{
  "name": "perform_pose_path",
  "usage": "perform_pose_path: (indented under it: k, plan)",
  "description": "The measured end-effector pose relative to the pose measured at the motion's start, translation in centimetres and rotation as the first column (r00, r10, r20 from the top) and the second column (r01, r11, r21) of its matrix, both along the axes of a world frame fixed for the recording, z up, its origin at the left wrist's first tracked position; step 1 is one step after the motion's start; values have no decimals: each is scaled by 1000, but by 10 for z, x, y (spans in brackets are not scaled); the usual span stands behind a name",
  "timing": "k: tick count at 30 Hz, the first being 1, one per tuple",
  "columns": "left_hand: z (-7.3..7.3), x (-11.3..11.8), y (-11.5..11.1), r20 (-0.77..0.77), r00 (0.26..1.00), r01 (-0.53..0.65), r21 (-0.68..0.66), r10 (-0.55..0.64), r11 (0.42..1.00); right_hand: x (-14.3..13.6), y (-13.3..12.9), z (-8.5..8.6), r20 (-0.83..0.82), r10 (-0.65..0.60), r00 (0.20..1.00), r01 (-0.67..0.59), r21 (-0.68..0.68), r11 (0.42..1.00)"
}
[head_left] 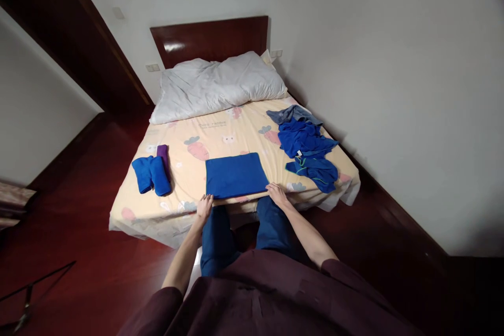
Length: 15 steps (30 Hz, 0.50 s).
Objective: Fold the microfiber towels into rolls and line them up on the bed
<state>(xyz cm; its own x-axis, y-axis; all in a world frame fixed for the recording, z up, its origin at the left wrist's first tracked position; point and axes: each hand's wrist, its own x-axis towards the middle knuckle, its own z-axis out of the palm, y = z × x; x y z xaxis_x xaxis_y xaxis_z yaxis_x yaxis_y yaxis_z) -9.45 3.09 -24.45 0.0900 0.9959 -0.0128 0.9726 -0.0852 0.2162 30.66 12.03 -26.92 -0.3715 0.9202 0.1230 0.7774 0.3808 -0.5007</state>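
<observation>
A blue towel (pixel 236 175) with thin green edging lies flat on the bed in front of me. My left hand (pixel 205 207) is closed on its near left corner. At the near right corner, my right hand (pixel 277 194) has its fingers closed on the edge. The fingertips of both hands are small and partly hidden. To the left are blue rolled towels (pixel 151 174) beside a purple rolled one (pixel 163 158). Crumpled blue cloths (pixel 305 138) are heaped on the right, with a green-edged blue cloth (pixel 319 172) nearest me and a grey-blue one (pixel 293 114) at the back.
The bed has a cream sheet (pixel 220 142) printed with carrots. A white quilt (pixel 220 86) is bunched against the dark wooden headboard (pixel 212 41). A wall (pixel 394 89) runs along the right. Dark red floor (pixel 79 210) surrounds the bed, with a thin black stand (pixel 29 294) at lower left.
</observation>
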Motion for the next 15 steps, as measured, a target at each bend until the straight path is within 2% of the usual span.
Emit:
perform_pose_path:
  k: [4, 10, 15]
  plan:
    - [-14, -4, -15, 200, 978, -73, 22, 67, 997, 10, -5, -10, -102, 31, 994, -30, 8, 1000]
    - [-29, -7, -8, 471, 867, -209, 44, 164, 977, 6, 3, -18, -260, 56, 964, -61, -12, 998]
    - [-39, -10, -7, 617, 748, -330, 28, 243, 943, 11, 9, -24, -358, -56, 932, 25, -92, 995]
